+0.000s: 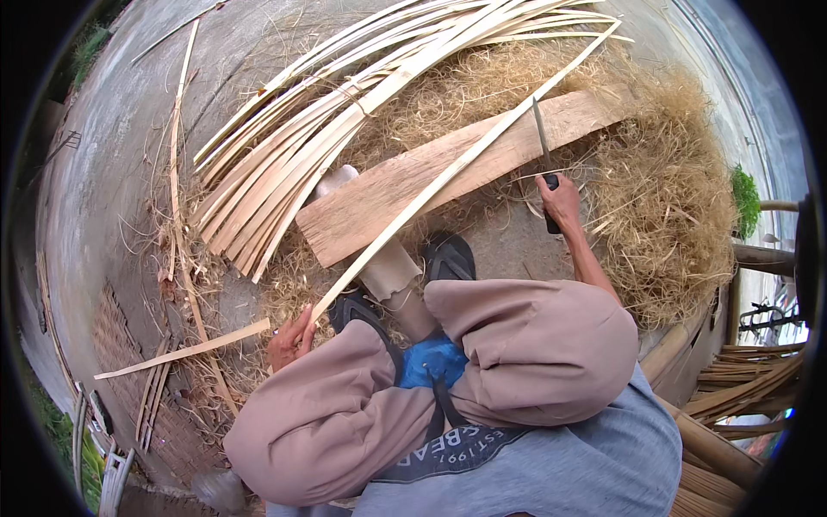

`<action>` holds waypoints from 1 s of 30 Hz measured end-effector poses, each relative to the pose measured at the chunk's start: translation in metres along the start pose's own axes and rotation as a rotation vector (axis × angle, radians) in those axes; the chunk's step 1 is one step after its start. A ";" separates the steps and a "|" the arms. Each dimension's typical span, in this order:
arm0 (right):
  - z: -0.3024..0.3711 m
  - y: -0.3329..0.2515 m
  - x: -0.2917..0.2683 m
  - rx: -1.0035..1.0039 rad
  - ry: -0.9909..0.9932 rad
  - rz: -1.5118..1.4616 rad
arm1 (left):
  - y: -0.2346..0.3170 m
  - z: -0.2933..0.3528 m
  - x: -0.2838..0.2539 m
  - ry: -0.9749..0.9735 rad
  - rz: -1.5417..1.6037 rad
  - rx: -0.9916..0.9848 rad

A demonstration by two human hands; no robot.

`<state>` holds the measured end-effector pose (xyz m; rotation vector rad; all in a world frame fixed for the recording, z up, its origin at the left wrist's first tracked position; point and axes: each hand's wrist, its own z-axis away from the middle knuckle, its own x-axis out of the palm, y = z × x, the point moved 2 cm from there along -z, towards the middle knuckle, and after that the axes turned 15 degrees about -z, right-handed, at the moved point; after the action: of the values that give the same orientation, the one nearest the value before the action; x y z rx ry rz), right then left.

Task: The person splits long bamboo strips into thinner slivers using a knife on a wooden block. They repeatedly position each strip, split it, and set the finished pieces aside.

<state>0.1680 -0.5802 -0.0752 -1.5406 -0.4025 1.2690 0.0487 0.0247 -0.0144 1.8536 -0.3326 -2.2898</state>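
Observation:
My left hand (pixel 291 339), beside my left knee, is closed around a long pale bamboo strip (pixel 457 185). The strip slants away to the far right across a wooden board (pixel 366 215). Another length of strip (pixel 185 349) sticks out left of that hand; whether it is the same piece cannot be told. In my right hand (pixel 562 202) is a knife (pixel 541 133), gripped by its black handle, its blade pointing away from me over the board. Blade and strip are apart.
A fan of split bamboo strips (pixel 379 95) lies beyond the board. Curly shavings (pixel 663 198) heap up at the right and around the board. My feet in dark sandals (pixel 450 256) are under its near side. Bundled strips (pixel 758 379) and bamboo poles (pixel 762 258) stand at the right.

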 end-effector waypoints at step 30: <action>0.157 -0.013 0.089 0.003 -0.735 -0.113 | 0.105 -0.119 0.058 -0.462 0.842 -0.121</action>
<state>0.0711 -0.4279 -0.0912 -0.9841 -0.9363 1.7151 0.1527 -0.0995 -0.0624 0.8341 -0.8244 -1.9979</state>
